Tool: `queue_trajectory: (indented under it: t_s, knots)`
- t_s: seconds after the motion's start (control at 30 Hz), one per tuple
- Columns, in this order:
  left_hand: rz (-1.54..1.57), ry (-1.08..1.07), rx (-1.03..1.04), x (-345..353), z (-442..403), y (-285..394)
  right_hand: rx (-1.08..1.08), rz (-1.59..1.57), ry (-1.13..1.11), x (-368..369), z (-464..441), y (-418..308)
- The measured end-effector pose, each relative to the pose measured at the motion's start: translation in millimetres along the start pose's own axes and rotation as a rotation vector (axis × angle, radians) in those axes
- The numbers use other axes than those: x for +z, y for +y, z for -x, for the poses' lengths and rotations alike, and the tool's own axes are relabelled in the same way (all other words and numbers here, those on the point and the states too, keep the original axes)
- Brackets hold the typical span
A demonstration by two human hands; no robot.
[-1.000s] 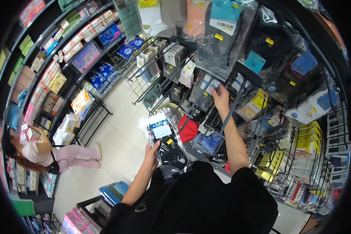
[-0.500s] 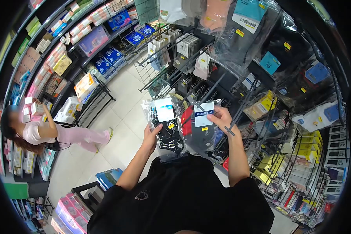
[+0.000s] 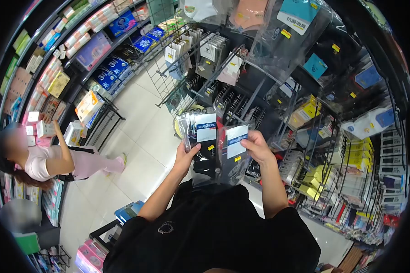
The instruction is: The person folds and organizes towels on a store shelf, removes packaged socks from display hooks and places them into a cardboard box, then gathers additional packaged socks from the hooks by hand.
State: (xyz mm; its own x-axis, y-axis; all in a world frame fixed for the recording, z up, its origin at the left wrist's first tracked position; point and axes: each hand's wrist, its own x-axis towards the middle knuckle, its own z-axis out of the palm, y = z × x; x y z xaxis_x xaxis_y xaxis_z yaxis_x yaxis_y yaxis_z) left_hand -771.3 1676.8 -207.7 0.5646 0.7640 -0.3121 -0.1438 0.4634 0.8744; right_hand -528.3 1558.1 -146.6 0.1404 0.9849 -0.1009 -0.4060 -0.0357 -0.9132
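My left hand (image 3: 187, 157) is closed on a clear packet of black socks (image 3: 205, 161), its thumb on the front. A white label with a dark blue band and a yellow price sticker show on this packet; more plastic lies behind it. My right hand (image 3: 258, 148) pinches the upper right side of a packet of dark grey socks (image 3: 230, 166), thumb on its white and blue label. The two packets hang side by side in front of my chest, their edges meeting or overlapping. My right fingertips are hidden behind the packet.
Hanging sock packets (image 3: 300, 32) and metal display hooks (image 3: 214, 82) stand ahead and to the right. On the left, a person in pink (image 3: 54, 159) holds a white package by shelves of tissue packs (image 3: 107, 73). Another blurred head (image 3: 20, 216) shows at lower left.
The front packet in my left hand now shows a dark blue-banded label instead of a light blue one. The red piece between the packets is mostly covered. A second head has appeared at lower left.
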Motion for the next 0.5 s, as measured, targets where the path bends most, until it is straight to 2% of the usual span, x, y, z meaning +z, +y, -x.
queue_trajectory:
  t_s: [0.1,0.17,0.33,0.4,0.5]
  knots:
    - [0.033,-0.091,-0.055,-0.3,2.6,5.3,-0.04,0.062,0.082,27.4,3.9,13.1]
    - [0.079,-0.12,-0.13,0.5,5.7,8.0,-0.031,-0.043,0.284,56.8,6.4,15.0]
    - [0.097,-0.29,-0.302,13.4,10.5,-2.3,-0.083,0.285,0.691,61.9,26.4,51.5]
    - [0.165,-0.335,-0.384,24.6,17.0,-6.9,-0.104,0.23,0.79,61.2,44.9,49.9]
    - [0.18,-0.444,-0.345,34.5,24.8,-46.7,-0.163,0.118,0.914,54.4,74.3,47.6]
